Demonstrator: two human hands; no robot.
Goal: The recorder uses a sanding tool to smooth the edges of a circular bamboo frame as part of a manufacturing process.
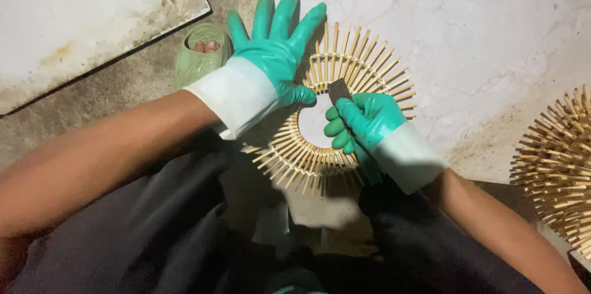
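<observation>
Under the flat left hand, bamboo-stick ring.

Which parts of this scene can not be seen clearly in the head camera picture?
- Bamboo stick ring: its left part lies under the left hand, its lower right under the right hand.
- Dark flat piece in the right hand's grip: only its top shows; what it is, I cannot tell.
- Second stick ring: cut off by the right edge.
- Foot in a green sandal: only the toes show.
</observation>
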